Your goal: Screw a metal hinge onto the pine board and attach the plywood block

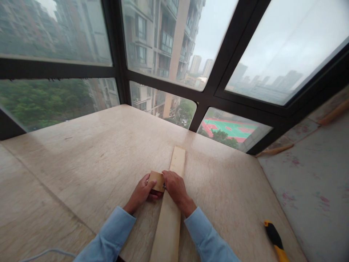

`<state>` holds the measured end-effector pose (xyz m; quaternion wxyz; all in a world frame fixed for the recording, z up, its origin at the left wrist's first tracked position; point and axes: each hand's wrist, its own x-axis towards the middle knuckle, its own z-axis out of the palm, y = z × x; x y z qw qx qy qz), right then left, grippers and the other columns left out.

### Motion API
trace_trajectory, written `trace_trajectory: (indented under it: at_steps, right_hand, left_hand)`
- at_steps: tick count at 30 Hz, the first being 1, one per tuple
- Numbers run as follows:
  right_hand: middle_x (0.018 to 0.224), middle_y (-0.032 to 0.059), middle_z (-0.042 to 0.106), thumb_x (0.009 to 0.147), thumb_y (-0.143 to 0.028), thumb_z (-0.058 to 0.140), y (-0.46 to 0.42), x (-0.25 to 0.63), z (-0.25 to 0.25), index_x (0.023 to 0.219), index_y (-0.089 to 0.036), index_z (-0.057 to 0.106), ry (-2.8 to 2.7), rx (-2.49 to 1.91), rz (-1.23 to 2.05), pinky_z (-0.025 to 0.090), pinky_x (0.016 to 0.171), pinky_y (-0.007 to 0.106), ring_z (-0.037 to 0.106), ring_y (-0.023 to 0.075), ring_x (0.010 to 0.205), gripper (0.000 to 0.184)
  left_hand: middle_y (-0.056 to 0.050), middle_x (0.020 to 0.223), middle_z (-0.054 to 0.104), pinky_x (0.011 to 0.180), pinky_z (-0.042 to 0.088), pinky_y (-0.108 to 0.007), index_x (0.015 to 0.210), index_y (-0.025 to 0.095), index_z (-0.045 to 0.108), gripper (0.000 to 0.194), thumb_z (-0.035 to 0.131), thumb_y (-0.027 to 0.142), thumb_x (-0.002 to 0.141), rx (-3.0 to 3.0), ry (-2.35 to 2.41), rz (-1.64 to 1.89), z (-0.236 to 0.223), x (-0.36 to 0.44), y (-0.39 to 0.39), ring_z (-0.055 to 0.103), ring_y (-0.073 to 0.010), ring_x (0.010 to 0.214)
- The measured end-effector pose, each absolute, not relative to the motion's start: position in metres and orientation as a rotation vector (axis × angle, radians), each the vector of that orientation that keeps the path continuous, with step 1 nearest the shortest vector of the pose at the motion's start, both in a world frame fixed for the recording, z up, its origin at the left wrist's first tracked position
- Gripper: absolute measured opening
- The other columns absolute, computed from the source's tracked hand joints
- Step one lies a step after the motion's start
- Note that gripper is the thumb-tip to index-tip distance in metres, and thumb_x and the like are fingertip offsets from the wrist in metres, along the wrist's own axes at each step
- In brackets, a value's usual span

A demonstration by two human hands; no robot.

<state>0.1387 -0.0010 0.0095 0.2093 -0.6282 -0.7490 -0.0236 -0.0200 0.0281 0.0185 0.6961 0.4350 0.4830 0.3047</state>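
Observation:
A small tan block (156, 181), wooden or cardboard, is gripped in my left hand (143, 189), thumb across its near face and fingers underneath. My right hand (176, 186) is closed at the block's right edge, above a long pale wooden board (166, 231). A small shiny metal piece (164, 185) shows between the right fingertips and the block; its kind is too small to make out. The board lies lengthwise, running away from me, and passes under my right hand. The block is beside the board's left edge.
A yellow and black tool handle (273, 235) lies at the lower right near the papered wall (313, 189). A pale cable (49, 251) crosses the lower left of the stone surface (89, 156). Dark window frames (163, 82) border the far side.

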Motion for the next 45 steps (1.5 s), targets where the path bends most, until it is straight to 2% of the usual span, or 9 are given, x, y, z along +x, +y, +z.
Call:
trace_trajectory:
  at_steps: [4,13,20,25,29,33,40,45]
  right_hand:
    - [0.091,0.0073,0.074,0.099,-0.016,0.047,0.001,0.139,0.008,0.102,-0.019,0.066,-2.045,-1.733,-0.041,0.051,0.076,0.029,0.068,0.0199,0.086,0.02]
    - [0.085,0.0063,0.074,0.102,-0.022,0.042,0.0,0.139,0.008,0.092,-0.02,0.067,-1.97,-1.696,0.008,0.049,0.072,0.027,0.069,0.0188,0.078,0.027]
    - [0.08,0.004,0.071,0.101,-0.023,0.045,0.0,0.14,0.006,0.085,-0.02,0.065,-1.903,-1.694,0.094,0.046,0.069,0.026,0.066,0.0177,0.075,0.026]
    - [0.082,0.0036,0.068,0.098,-0.023,0.051,-0.004,0.144,0.013,0.084,-0.02,0.064,-1.874,-1.656,0.183,0.046,0.071,0.026,0.063,0.0169,0.077,0.02]
    - [0.084,0.0017,0.064,0.092,-0.018,0.062,-0.008,0.15,0.023,0.087,-0.02,0.067,-1.894,-1.579,0.292,0.048,0.071,0.024,0.062,0.0145,0.079,0.007]
    - [0.085,0.0019,0.062,0.091,-0.011,0.061,-0.008,0.154,0.025,0.089,-0.02,0.07,-1.887,-1.537,0.351,0.05,0.073,0.023,0.063,0.0137,0.081,0.013]
    - [0.085,0.0022,0.06,0.094,-0.011,0.056,-0.005,0.151,0.014,0.083,-0.019,0.066,-1.836,-1.567,0.279,0.05,0.072,0.024,0.061,0.0139,0.078,0.017]
    - [0.086,0.003,0.06,0.096,-0.02,0.055,-0.004,0.148,0.007,0.083,-0.019,0.061,-1.828,-1.59,0.182,0.049,0.071,0.026,0.06,0.0161,0.079,0.015]
  left_hand:
    - [-0.008,0.085,0.07,0.046,0.056,-0.032,0.114,0.015,0.05,0.04,0.065,0.028,0.079,0.986,1.072,0.687,0.02,-0.02,0.027,0.071,-0.0255,0.058]
    - [-0.008,0.087,0.07,0.045,0.056,-0.031,0.117,0.015,0.051,0.045,0.067,0.028,0.078,0.968,1.086,0.682,0.019,-0.021,0.028,0.071,-0.0256,0.06]
    - [-0.008,0.085,0.071,0.047,0.056,-0.03,0.113,0.016,0.049,0.036,0.064,0.026,0.082,0.978,1.078,0.673,0.02,-0.02,0.028,0.072,-0.0251,0.06]
    - [-0.008,0.083,0.072,0.046,0.056,-0.029,0.112,0.015,0.05,0.04,0.068,0.027,0.079,0.965,1.075,0.657,0.02,-0.02,0.028,0.073,-0.0259,0.059]
    - [-0.009,0.085,0.073,0.047,0.057,-0.029,0.112,0.015,0.05,0.039,0.068,0.028,0.079,0.987,1.067,0.659,0.02,-0.021,0.027,0.073,-0.0256,0.06]
    - [-0.008,0.081,0.072,0.046,0.056,-0.028,0.112,0.015,0.05,0.043,0.07,0.03,0.078,0.977,1.057,0.657,0.019,-0.021,0.028,0.073,-0.0251,0.059]
    - [-0.008,0.082,0.073,0.047,0.057,-0.029,0.116,0.015,0.049,0.044,0.069,0.029,0.079,0.967,1.061,0.656,0.018,-0.021,0.029,0.073,-0.0256,0.06]
    - [-0.008,0.083,0.073,0.045,0.056,-0.027,0.114,0.015,0.05,0.043,0.069,0.029,0.079,0.964,1.064,0.664,0.019,-0.02,0.028,0.073,-0.0243,0.059]
